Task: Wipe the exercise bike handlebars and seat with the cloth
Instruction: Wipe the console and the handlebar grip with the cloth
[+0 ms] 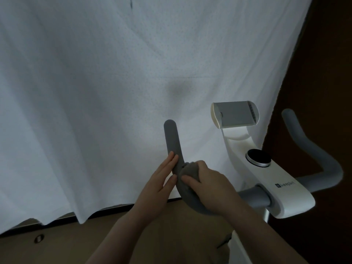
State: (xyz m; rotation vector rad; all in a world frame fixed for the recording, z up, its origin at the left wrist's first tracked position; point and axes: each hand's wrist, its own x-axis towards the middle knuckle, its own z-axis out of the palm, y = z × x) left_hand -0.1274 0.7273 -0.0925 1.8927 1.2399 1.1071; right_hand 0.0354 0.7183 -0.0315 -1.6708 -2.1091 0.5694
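While the right hand point(207, 184) is pressing a bunched grey cloth point(191, 169) against the right side of the left handlebar horn point(174, 149), its fingers are curling round the wad and pinching it to the foam, and the left hand point(162, 180) is lying flat against the horn's left side, fingers straight and pressed together, bracing it. Since cloth and foam are nearly the same grey, missed patches are going to be hard to spot, so the upright tip at the far end may get skipped. With the cloth balled so small, bare fingers may be rubbing the grip instead of fabric. Pushing sideways could be swinging the white bike console point(270, 180) toward the white curtain point(114, 92) hanging just behind. The right handlebar horn point(312, 149) looks untouched, 1 of 2, and the seat is out of view.
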